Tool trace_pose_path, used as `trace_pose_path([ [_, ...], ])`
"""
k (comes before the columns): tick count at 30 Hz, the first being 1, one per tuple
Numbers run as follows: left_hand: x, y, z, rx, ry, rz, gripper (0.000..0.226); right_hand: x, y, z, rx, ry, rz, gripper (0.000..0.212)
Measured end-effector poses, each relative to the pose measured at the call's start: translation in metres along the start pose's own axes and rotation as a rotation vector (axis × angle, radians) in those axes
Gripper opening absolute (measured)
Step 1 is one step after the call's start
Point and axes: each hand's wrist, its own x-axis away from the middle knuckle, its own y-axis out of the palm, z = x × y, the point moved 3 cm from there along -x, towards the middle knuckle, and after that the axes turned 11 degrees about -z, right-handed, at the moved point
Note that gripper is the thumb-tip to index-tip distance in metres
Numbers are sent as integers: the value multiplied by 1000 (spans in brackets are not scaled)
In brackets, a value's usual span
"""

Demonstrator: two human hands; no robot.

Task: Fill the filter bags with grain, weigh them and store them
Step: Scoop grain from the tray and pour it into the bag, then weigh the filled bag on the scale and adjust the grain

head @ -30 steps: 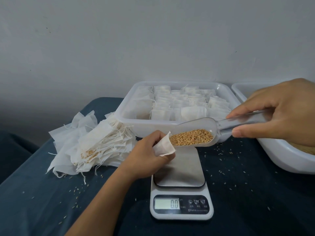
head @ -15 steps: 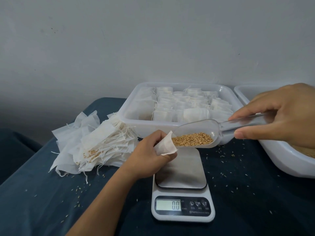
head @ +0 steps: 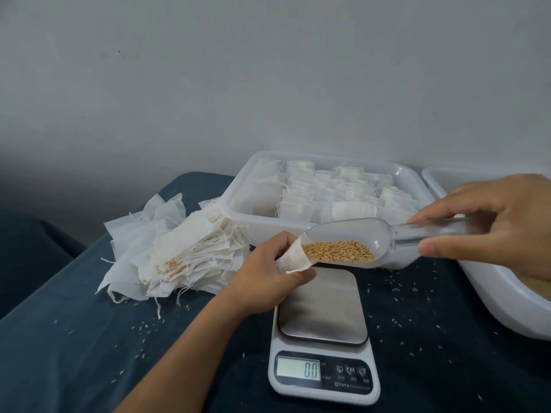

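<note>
Now left hand (head: 268, 272) pinching filter bag (head: 293, 259) at scoop (head: 357, 242) lip, right hand (head: 501, 222) gripping handle, above scale (head: 322, 332).

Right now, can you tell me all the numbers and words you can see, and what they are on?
"0.0": on the lit display of the kitchen scale; the decimal point is faint.
Button symbols and small print on the scale's dark panel: too small and blurred to read.
Nothing else shows any writing.

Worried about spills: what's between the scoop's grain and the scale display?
In the head view, the bare steel weighing platform lies between the grain and the display.
</note>
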Motion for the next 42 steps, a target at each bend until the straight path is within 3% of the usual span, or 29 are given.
trace_pose_path([
  [10, 5, -8, 13, 340, 14, 65, 38, -23, 14, 17, -322, -103, -124, 68],
  [17, 7, -4, 23, 617, 75, -6, 18, -30, 16, 5, -489, -135, 0, 78],
  [20, 8, -2, 20, 714, 61, -56, 20, -33, 19, -4, -468, -150, 84, 70],
  [24, 7, 1, 19, 769, 55, -130, 20, -45, 35, -19, -468, -183, 54, 32],
  [29, 8, 7, 22, 821, 50, -201, 19, -61, 72, -33, -520, -185, -88, 38],
  [32, 10, 9, 22, 839, 40, -247, 21, -68, 84, -40, -508, -194, -93, 26],
  [35, 12, 12, 26, 849, 35, -338, 18, -71, 90, -42, -512, -199, -75, 29],
  [42, 16, 21, 28, 900, 38, -465, 19, -65, 99, -56, -565, -290, -214, 23],
])
